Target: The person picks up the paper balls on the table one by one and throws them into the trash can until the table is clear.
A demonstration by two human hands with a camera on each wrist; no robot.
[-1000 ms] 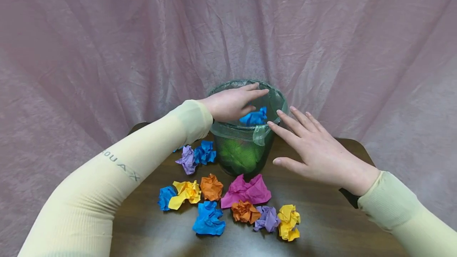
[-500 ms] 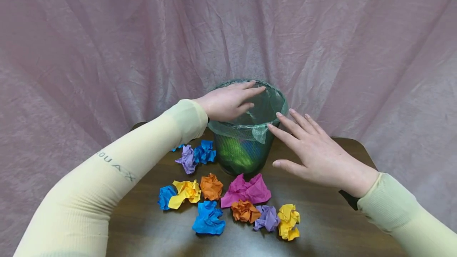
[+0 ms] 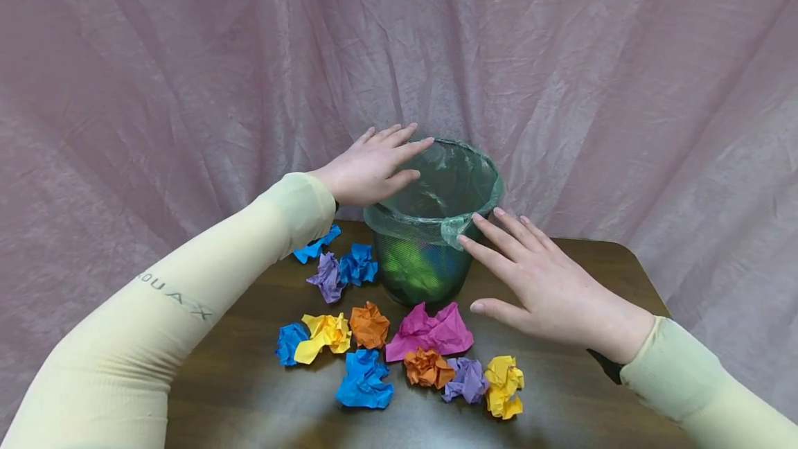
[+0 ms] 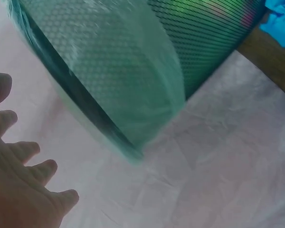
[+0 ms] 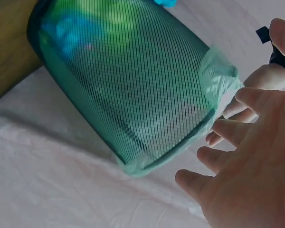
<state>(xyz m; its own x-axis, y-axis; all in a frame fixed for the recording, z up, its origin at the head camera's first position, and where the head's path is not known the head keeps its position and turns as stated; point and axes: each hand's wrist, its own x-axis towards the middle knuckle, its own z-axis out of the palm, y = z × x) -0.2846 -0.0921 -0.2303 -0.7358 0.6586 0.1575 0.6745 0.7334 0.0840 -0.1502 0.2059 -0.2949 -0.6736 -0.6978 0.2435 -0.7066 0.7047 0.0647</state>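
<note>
A dark mesh wastebasket (image 3: pixel 408 255) lined with a green plastic bag (image 3: pixel 474 206) stands upright on the table. Green and blue crumpled paper shows through its mesh low down. Over the left part of its rim hovers my left hand (image 3: pixel 374 168), fingers spread and holding nothing. In the left wrist view those fingers (image 4: pixel 28 152) are apart from the bag. My right hand (image 3: pixel 542 283), also spread and bare, is at the basket's right front, fingertips near the folded-over bag. Before the basket lie a magenta paper (image 3: pixel 430 331) and orange paper balls (image 3: pixel 369 326).
More crumpled paper lies about the brown table (image 3: pixel 592 366): a yellow piece (image 3: pixel 505 388), a purple ball (image 3: pixel 466 380) and several blue ones, including one (image 3: pixel 364 380) at the front. A blue scrap (image 3: pixel 318 244) sits below my left sleeve. A pink curtain (image 3: pixel 399 40) hangs behind.
A blue paper ball has dropped from the basket's mouth to the bottom. My left hand has moved left, off the middle of the opening. The right hand has lowered slightly.
</note>
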